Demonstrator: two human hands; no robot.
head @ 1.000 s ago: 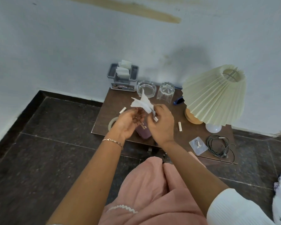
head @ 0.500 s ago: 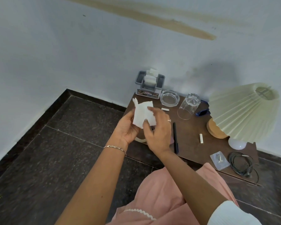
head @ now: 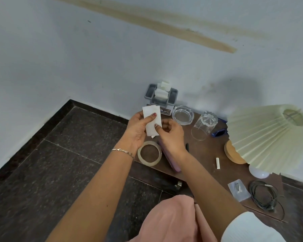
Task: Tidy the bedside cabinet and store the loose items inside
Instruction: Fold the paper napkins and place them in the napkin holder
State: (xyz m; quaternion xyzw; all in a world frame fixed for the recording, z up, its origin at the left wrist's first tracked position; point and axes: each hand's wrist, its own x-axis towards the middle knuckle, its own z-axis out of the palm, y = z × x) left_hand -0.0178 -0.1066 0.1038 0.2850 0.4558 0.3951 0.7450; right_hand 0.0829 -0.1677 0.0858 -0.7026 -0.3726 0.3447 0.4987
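A folded white tissue (head: pixel 151 119) is held upright above the left end of the brown bedside cabinet top (head: pixel 202 154). My left hand (head: pixel 137 131) grips its left side, thumb pressed across the front. My right hand (head: pixel 171 135) pinches its lower right corner. On the cabinet top lie a tape roll (head: pixel 149 153), a pink flat item (head: pixel 170 159), a black pen (head: pixel 187 147), a white stub (head: pixel 217 163), a clear packet (head: pixel 239 190) and a coiled black cable (head: pixel 263 196).
A grey tissue holder (head: pixel 162 98) stands at the back by the wall, with a glass ashtray (head: pixel 182 117), an upturned glass (head: pixel 204 126) and a blue object (head: pixel 219 132) beside it. A pleated lamp (head: pixel 269 138) and white bulb (head: pixel 259 172) fill the right. A metal knob (head: pixel 178 185) shows below.
The crumpled tissue has been flattened and folded into a neat rectangle between both hands. My view has swung left and up, so the cabinet sits further right.
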